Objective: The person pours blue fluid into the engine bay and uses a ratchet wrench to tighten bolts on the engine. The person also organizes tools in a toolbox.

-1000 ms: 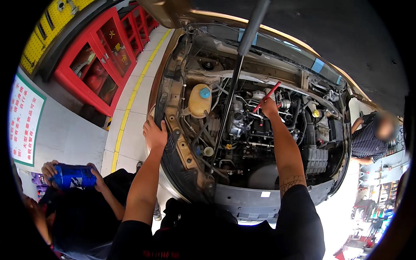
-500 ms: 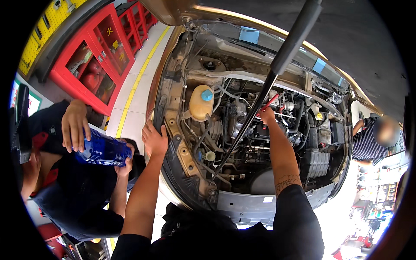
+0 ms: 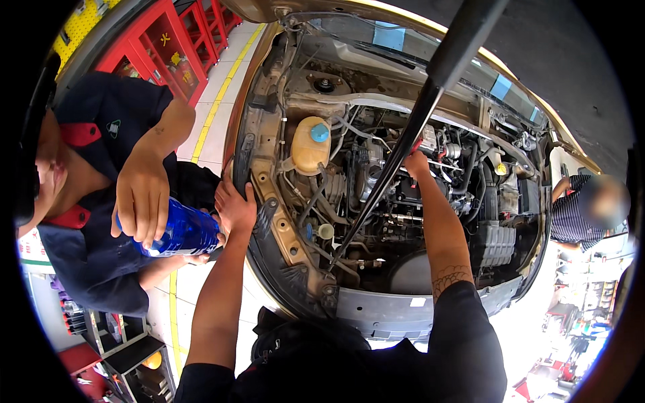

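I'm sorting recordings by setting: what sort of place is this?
Most likely a vehicle repair workshop: a car's engine bay lies exposed under a raised hood, with red cabinets and a yellow pegboard at the upper left.

Engine bay [image 3: 287,232], uncovered. Left hand [image 3: 235,207]: lay on its left edge, fingers apart. Right hand [image 3: 417,165]: was closed round a red tool [image 3: 416,144], mostly hidden, between the left and right edges. Dark strut [image 3: 430,87]: slanted up from near the front left corner. Tan reservoir [image 3: 309,153], blue cap [image 3: 319,132]: stood by the left edge. Yellow cap [image 3: 501,169]: sat toward the right edge. Blue bottle [image 3: 180,228]: was held by a co-worker [image 3: 87,235] beyond the left edge.
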`<action>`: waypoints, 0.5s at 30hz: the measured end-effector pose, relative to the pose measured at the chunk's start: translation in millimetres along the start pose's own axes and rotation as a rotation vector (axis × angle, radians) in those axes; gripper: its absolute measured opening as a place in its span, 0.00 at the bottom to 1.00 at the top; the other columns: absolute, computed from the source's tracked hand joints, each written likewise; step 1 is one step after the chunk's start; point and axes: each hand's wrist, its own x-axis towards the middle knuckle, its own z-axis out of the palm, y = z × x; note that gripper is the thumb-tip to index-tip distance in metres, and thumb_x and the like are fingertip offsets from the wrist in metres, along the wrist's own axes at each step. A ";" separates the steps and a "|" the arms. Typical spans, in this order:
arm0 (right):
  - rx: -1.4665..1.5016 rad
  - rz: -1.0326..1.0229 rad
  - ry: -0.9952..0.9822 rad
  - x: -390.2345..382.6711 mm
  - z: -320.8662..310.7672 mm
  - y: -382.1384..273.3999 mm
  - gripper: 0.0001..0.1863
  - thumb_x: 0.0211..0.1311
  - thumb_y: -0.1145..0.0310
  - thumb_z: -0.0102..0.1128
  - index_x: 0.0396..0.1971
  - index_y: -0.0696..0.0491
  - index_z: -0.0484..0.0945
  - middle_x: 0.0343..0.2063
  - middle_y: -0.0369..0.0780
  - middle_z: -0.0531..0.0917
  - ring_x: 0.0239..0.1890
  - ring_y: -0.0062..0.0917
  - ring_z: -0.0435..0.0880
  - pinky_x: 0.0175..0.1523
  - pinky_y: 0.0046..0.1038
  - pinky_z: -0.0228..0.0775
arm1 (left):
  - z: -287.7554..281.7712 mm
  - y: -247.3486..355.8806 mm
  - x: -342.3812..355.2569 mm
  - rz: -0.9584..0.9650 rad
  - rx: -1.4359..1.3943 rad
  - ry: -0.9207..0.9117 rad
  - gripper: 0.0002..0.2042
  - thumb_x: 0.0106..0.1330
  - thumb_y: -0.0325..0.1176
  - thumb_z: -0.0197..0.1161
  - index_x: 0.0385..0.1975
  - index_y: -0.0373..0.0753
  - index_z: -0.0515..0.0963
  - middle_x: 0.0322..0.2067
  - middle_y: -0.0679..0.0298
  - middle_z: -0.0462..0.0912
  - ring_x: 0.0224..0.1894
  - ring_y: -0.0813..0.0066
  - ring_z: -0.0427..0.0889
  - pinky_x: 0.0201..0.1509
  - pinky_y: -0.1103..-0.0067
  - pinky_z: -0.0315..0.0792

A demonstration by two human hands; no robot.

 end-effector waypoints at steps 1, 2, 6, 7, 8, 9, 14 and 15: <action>0.006 -0.019 0.002 0.5 -3.2 1.6 0.18 0.60 0.55 0.70 0.40 0.55 0.88 0.42 0.52 0.89 0.51 0.49 0.87 0.57 0.46 0.78 | -0.3 1.7 0.6 -0.007 -0.004 -0.007 0.33 0.74 0.51 0.60 0.72 0.38 0.62 0.64 0.47 0.69 0.67 0.45 0.68 0.70 0.55 0.64; 0.012 -0.039 0.001 1.1 -5.5 2.6 0.18 0.60 0.55 0.69 0.40 0.55 0.88 0.42 0.52 0.89 0.50 0.50 0.87 0.56 0.46 0.79 | 3.7 -0.5 0.8 -0.013 0.006 -0.013 0.33 0.74 0.51 0.59 0.72 0.38 0.62 0.64 0.47 0.69 0.67 0.45 0.68 0.70 0.56 0.64; 0.017 -0.009 -0.067 7.9 -7.1 5.1 0.20 0.60 0.53 0.70 0.39 0.56 0.88 0.42 0.53 0.89 0.51 0.51 0.86 0.56 0.47 0.78 | 2.8 0.7 0.8 -0.027 0.004 -0.023 0.34 0.73 0.51 0.60 0.73 0.39 0.62 0.65 0.46 0.69 0.68 0.45 0.67 0.71 0.55 0.63; 0.014 0.026 -0.079 9.7 -6.7 6.1 0.22 0.60 0.51 0.70 0.39 0.57 0.87 0.42 0.53 0.89 0.51 0.50 0.86 0.57 0.46 0.78 | 1.5 1.6 1.1 -0.031 0.002 -0.024 0.34 0.73 0.51 0.60 0.73 0.39 0.62 0.65 0.45 0.69 0.68 0.45 0.67 0.71 0.55 0.63; 0.011 0.061 -0.091 10.0 -5.5 7.4 0.23 0.60 0.49 0.71 0.40 0.57 0.87 0.43 0.53 0.89 0.52 0.50 0.86 0.57 0.46 0.78 | 0.5 2.0 -0.1 -0.036 0.002 -0.030 0.34 0.73 0.51 0.60 0.73 0.39 0.62 0.65 0.45 0.69 0.68 0.44 0.67 0.71 0.55 0.63; 0.008 0.096 -0.098 11.4 -6.2 10.2 0.25 0.60 0.48 0.71 0.40 0.57 0.86 0.43 0.53 0.89 0.52 0.49 0.86 0.57 0.46 0.78 | 0.8 2.8 0.3 -0.036 -0.001 -0.029 0.34 0.73 0.51 0.60 0.73 0.38 0.62 0.65 0.45 0.69 0.68 0.44 0.67 0.71 0.55 0.63; -0.075 0.138 -0.074 -3.4 -20.0 -24.5 0.24 0.58 0.46 0.74 0.43 0.52 0.89 0.49 0.49 0.88 0.54 0.44 0.87 0.59 0.43 0.79 | -0.4 -4.7 0.8 -0.045 0.022 -0.021 0.34 0.73 0.51 0.60 0.72 0.37 0.62 0.65 0.45 0.69 0.67 0.43 0.68 0.70 0.55 0.63; -0.098 0.139 -0.067 -6.4 -21.6 -25.3 0.24 0.58 0.46 0.73 0.43 0.52 0.89 0.49 0.49 0.88 0.54 0.44 0.87 0.59 0.43 0.78 | -0.5 -2.6 0.3 -0.040 0.019 -0.024 0.34 0.73 0.51 0.60 0.72 0.37 0.62 0.65 0.45 0.69 0.67 0.43 0.68 0.70 0.54 0.64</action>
